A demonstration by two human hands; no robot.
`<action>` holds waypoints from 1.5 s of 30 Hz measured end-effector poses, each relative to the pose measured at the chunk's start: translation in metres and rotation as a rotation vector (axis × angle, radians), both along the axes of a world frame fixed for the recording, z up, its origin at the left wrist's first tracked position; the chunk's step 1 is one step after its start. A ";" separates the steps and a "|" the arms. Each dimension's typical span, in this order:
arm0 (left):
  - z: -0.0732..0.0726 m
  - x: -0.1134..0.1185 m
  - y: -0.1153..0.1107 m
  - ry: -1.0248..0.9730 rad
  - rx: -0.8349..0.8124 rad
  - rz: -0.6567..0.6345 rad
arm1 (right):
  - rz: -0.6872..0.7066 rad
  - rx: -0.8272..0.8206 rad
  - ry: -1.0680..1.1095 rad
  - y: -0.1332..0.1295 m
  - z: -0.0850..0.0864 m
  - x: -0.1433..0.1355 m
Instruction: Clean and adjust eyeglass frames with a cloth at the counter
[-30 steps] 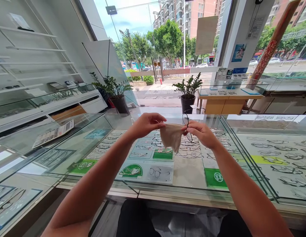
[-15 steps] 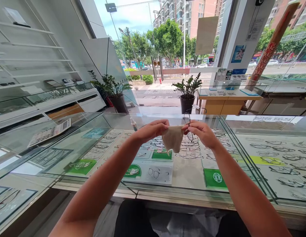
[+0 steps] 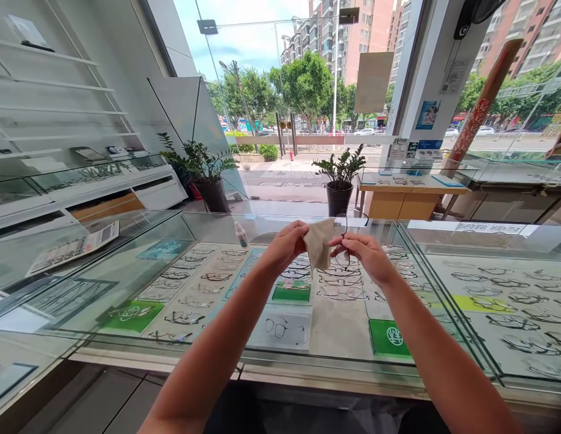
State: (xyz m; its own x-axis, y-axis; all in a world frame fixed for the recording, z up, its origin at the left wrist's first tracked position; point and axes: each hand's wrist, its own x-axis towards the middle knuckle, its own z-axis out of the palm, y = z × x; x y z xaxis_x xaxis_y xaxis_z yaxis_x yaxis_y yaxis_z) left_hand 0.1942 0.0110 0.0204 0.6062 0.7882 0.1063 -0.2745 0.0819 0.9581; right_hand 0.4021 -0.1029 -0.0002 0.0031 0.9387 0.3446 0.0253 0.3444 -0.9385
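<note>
My left hand [image 3: 287, 242] pinches a beige cleaning cloth [image 3: 319, 241] by its upper left part, so the cloth hangs beside the fingers. In my right hand [image 3: 361, 253] is a pair of thin dark-framed eyeglasses [image 3: 344, 232], gripped with closed fingers near the middle of the frame. One lens stands above those fingers and the other shows below them. The cloth's right edge comes close to the glasses; whether it touches a lens I cannot tell. Both hands are held above the glass display case [image 3: 338, 360].
Rows of eyeglasses [image 3: 341, 280] lie inside the case under glass, with green boxes [image 3: 391, 337]. A small spray bottle [image 3: 241, 234] stands on the glass left of my hands. At far left lies a calculator-like device [image 3: 75, 248]. Potted plants [image 3: 340, 181] stand beyond the counter.
My right hand has let go of the cloth's right corner, and the cloth now hangs from my left hand, turned and bunched. The view has shifted slightly.
</note>
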 end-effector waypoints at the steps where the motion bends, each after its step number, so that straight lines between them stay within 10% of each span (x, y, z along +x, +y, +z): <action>1: -0.004 0.002 -0.001 -0.019 0.000 0.005 | 0.018 -0.012 -0.006 0.000 -0.002 -0.003; 10: -0.032 0.010 -0.013 -0.132 0.000 -0.017 | 0.057 -0.087 -0.045 0.005 -0.010 -0.020; 36: -0.040 0.013 -0.017 -0.151 0.163 0.093 | 0.148 -0.135 0.071 0.004 -0.017 -0.029; 45: -0.035 0.011 -0.028 -0.163 -0.005 -0.165 | 0.232 -0.081 0.068 0.002 -0.019 -0.029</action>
